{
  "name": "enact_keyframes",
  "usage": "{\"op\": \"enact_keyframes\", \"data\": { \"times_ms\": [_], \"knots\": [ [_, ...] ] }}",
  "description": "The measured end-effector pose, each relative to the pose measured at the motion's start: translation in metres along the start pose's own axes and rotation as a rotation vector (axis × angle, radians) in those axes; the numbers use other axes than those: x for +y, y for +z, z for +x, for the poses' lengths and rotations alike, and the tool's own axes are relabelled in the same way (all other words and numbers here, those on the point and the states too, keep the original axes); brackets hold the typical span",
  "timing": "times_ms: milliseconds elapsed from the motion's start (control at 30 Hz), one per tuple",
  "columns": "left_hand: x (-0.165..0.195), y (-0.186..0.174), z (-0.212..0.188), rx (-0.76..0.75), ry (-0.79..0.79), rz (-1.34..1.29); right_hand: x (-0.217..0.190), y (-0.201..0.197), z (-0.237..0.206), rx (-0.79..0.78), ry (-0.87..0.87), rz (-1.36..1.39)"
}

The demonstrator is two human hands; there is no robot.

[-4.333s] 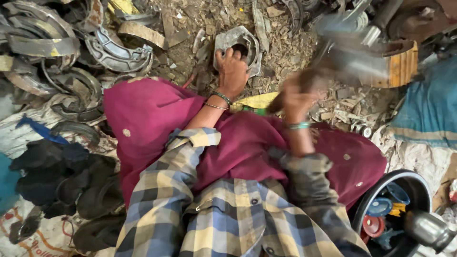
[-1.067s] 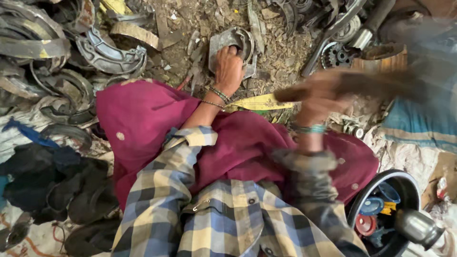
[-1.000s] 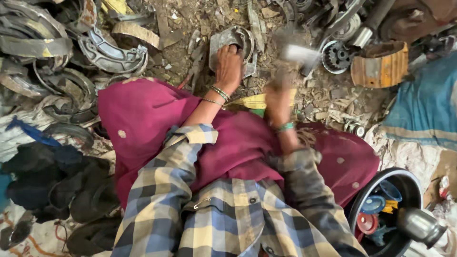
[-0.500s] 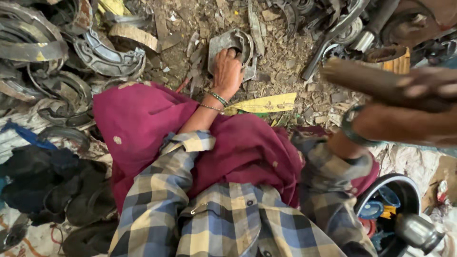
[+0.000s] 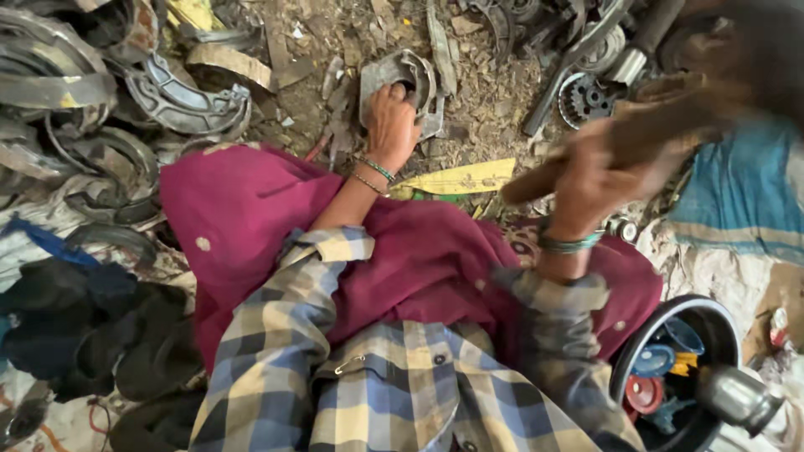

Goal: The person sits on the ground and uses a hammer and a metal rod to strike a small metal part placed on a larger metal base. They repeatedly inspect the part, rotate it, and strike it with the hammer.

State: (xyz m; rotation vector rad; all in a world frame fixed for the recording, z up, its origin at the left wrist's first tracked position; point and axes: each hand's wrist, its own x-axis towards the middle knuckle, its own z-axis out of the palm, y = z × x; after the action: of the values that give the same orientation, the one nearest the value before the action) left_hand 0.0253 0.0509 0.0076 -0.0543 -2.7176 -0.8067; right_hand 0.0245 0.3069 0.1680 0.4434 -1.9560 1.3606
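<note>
"What is the person wearing?"

"A checked shirt (image 5: 360, 377) in blue, grey and cream. A dark pink cloth (image 5: 402, 251) lies above the shirt. Bangles (image 5: 373, 172) sit past its left cuff, green ones (image 5: 569, 244) past the right."

I count two hands: my left hand (image 5: 391, 127) has its grip on one grey metal casting (image 5: 400, 84), my right hand (image 5: 590, 180) grips one blurred wooden handle (image 5: 636, 138). Right of that grip I see one toothed sprocket (image 5: 586, 98); below it, one black bowl (image 5: 678, 368).

Metal part (image 5: 400, 84) right of brake shoes (image 5: 180, 92)
</note>
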Motion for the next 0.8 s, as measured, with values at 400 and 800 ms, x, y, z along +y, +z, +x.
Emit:
{"op": "enact_keyframes", "data": {
  "times_ms": [400, 800],
  "knots": [
    [0.001, -0.003, 0.01, -0.054, -0.06, 0.031, 0.063, 0.063, -0.127, -0.614, 0.144, -0.472],
    [0.003, 0.002, 0.002, -0.003, 0.016, -0.013, 0.013, 0.027, -0.1, -0.303, 0.461, -0.167]
  ]
}}
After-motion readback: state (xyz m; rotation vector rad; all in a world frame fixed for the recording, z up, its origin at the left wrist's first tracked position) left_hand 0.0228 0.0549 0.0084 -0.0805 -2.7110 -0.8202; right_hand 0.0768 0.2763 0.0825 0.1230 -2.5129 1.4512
